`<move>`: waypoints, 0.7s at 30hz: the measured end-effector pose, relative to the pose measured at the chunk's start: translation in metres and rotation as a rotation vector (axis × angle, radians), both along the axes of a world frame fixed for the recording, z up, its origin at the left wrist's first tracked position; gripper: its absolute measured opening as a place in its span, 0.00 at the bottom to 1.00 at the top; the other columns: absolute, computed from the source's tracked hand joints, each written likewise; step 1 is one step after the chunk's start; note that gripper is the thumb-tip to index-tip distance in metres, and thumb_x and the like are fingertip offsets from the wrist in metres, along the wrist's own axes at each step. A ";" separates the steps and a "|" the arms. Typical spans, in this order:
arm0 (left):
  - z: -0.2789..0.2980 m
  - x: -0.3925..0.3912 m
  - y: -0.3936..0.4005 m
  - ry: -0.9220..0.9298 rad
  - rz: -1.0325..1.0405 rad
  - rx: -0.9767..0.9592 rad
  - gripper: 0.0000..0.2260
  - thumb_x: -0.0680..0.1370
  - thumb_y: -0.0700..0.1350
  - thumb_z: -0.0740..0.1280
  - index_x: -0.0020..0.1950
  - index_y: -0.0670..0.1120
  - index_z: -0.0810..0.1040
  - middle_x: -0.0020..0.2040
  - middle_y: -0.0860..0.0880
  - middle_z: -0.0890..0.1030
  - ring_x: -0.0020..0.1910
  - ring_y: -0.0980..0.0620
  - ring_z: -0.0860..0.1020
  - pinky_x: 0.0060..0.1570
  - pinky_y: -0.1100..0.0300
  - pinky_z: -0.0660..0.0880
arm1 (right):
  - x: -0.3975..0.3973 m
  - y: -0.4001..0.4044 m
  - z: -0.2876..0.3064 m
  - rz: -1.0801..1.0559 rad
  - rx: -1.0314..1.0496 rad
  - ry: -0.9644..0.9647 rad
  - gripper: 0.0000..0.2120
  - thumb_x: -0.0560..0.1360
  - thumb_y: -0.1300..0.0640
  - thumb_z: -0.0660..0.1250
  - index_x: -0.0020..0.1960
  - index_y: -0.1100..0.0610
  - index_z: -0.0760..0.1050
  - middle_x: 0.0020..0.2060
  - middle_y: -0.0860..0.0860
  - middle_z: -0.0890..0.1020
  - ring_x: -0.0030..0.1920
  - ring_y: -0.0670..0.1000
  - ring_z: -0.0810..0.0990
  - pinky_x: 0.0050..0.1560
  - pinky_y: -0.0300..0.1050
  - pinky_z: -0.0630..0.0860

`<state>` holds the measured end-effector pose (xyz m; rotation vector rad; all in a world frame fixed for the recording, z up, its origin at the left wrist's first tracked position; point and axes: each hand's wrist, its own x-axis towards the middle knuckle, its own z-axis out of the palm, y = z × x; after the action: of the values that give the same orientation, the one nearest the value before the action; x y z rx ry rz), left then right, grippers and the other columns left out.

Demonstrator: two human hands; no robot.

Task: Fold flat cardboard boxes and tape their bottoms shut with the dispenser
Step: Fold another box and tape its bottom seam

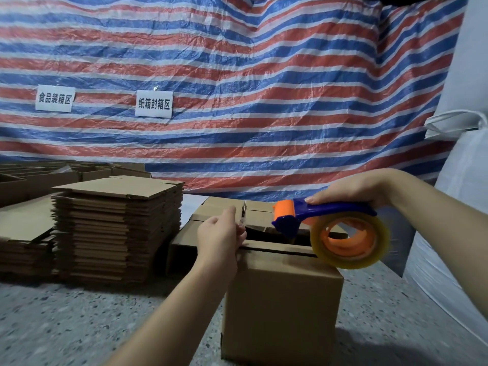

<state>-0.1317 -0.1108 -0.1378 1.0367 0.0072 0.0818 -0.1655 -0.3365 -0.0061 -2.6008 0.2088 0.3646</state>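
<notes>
Brown corrugated cardboard box (282, 299) stands upright on the speckled grey floor (79, 326), near centre frame, its upper flaps not fully closed, with a dark gap showing between them. Left hand (219, 236) is at the box's upper left edge, fingers curled; its grip pinches something small and clear that may be the tape end, too blurred to confirm. Right hand (353, 191) holds the blue and orange plastic tape dispenser (324, 220) by its handle, grip closed around it, above the box's right side. The roll of clear tape (350, 240) on the dispenser overlaps the box's upper right edge; contact cannot be confirmed. Tall stack of flat brown cardboard blanks (116, 231) stands to the left of the box. Red, white and blue striped tarpaulin (237, 88) hangs behind, bearing two white paper signs (154, 107).
</notes>
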 end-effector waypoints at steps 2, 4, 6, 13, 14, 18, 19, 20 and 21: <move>-0.003 -0.001 0.005 -0.048 -0.012 0.037 0.12 0.79 0.46 0.69 0.38 0.43 0.73 0.22 0.53 0.75 0.27 0.54 0.77 0.47 0.53 0.76 | 0.001 0.004 0.001 -0.017 -0.026 0.017 0.39 0.61 0.30 0.70 0.61 0.57 0.78 0.44 0.53 0.87 0.37 0.48 0.83 0.38 0.41 0.79; -0.008 0.001 0.014 -0.099 0.018 0.151 0.12 0.78 0.45 0.70 0.37 0.43 0.73 0.25 0.50 0.75 0.26 0.55 0.75 0.37 0.59 0.77 | 0.003 0.008 0.002 -0.033 -0.054 0.022 0.38 0.62 0.30 0.71 0.60 0.57 0.78 0.43 0.53 0.87 0.37 0.48 0.84 0.38 0.41 0.79; -0.016 0.003 0.024 -0.143 0.083 0.327 0.13 0.77 0.45 0.70 0.35 0.43 0.74 0.29 0.47 0.74 0.22 0.59 0.71 0.25 0.66 0.71 | 0.007 0.013 0.003 -0.044 -0.087 0.027 0.35 0.65 0.30 0.71 0.60 0.56 0.78 0.43 0.53 0.87 0.38 0.49 0.83 0.39 0.41 0.79; -0.043 0.005 0.033 -0.068 0.011 0.329 0.11 0.78 0.44 0.69 0.40 0.41 0.73 0.24 0.51 0.72 0.21 0.56 0.69 0.22 0.64 0.68 | 0.018 0.037 0.006 -0.044 -0.201 0.080 0.30 0.69 0.32 0.71 0.54 0.57 0.80 0.36 0.52 0.85 0.30 0.48 0.82 0.32 0.40 0.78; -0.045 0.006 0.034 -0.054 0.002 0.323 0.11 0.79 0.44 0.69 0.41 0.40 0.73 0.24 0.51 0.72 0.21 0.56 0.69 0.23 0.63 0.67 | 0.020 0.039 0.007 -0.041 -0.208 0.086 0.29 0.69 0.32 0.71 0.54 0.57 0.81 0.36 0.52 0.85 0.30 0.48 0.82 0.32 0.40 0.78; -0.049 0.008 0.033 -0.024 -0.035 0.253 0.09 0.79 0.44 0.68 0.43 0.41 0.72 0.26 0.49 0.69 0.22 0.54 0.67 0.23 0.65 0.68 | 0.026 0.045 0.006 -0.026 -0.239 0.100 0.30 0.68 0.32 0.71 0.57 0.56 0.81 0.40 0.52 0.86 0.32 0.47 0.83 0.33 0.40 0.78; -0.049 0.008 0.033 -0.025 -0.034 0.249 0.10 0.79 0.44 0.68 0.43 0.40 0.73 0.26 0.49 0.69 0.21 0.54 0.67 0.22 0.65 0.67 | 0.027 0.045 0.006 -0.024 -0.235 0.110 0.31 0.68 0.32 0.72 0.58 0.56 0.81 0.41 0.52 0.86 0.32 0.47 0.83 0.32 0.40 0.77; -0.048 0.009 0.033 -0.029 -0.028 0.255 0.10 0.79 0.44 0.68 0.42 0.40 0.73 0.26 0.49 0.70 0.21 0.54 0.67 0.22 0.65 0.67 | 0.028 0.045 0.005 -0.025 -0.229 0.117 0.31 0.67 0.32 0.72 0.58 0.56 0.82 0.41 0.52 0.86 0.32 0.47 0.82 0.31 0.39 0.77; -0.047 0.010 0.033 -0.034 -0.023 0.262 0.10 0.79 0.44 0.68 0.41 0.40 0.73 0.25 0.49 0.70 0.21 0.55 0.68 0.22 0.65 0.67 | 0.028 0.044 0.005 -0.032 -0.220 0.118 0.31 0.67 0.32 0.72 0.58 0.56 0.82 0.40 0.52 0.86 0.31 0.47 0.82 0.31 0.39 0.77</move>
<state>-0.1218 -0.0783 -0.1853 1.2964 -0.0480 0.0808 -0.1377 -0.2927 -0.0008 -2.7896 0.3494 0.5106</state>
